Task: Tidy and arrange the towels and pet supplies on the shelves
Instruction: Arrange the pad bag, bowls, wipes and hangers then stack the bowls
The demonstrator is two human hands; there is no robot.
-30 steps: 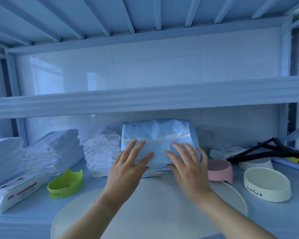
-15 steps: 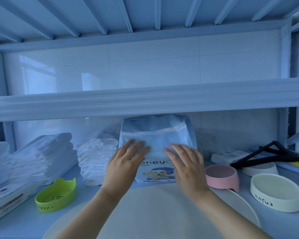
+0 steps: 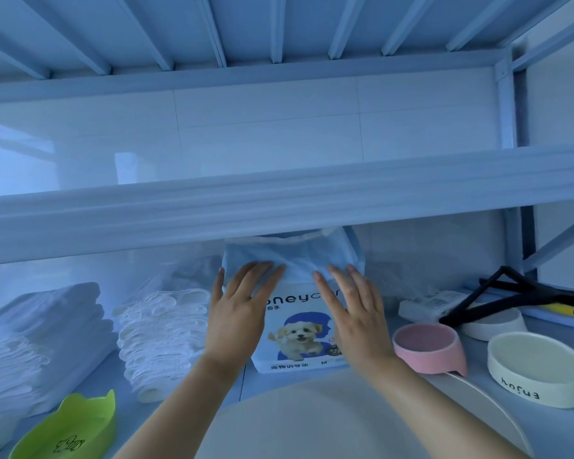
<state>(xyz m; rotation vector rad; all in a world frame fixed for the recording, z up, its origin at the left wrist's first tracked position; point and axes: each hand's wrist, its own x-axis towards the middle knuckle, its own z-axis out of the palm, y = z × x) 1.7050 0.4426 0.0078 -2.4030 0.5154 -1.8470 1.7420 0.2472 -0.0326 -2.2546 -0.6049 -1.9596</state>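
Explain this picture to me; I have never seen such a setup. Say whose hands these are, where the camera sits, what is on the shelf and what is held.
No machine here: a person wears one camera on the head, looking down at their own bare hands. The left hand and right hand press flat, fingers straight, on an upright blue-and-white plastic pack with a puppy picture; nothing is gripped. On the shelf: folded white towels, a green cat-eared bowl, a pink bowl, a cream bowl.

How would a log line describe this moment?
pad pack: standing on shelf | left hand: open, pressing it | right hand: open, pressing it
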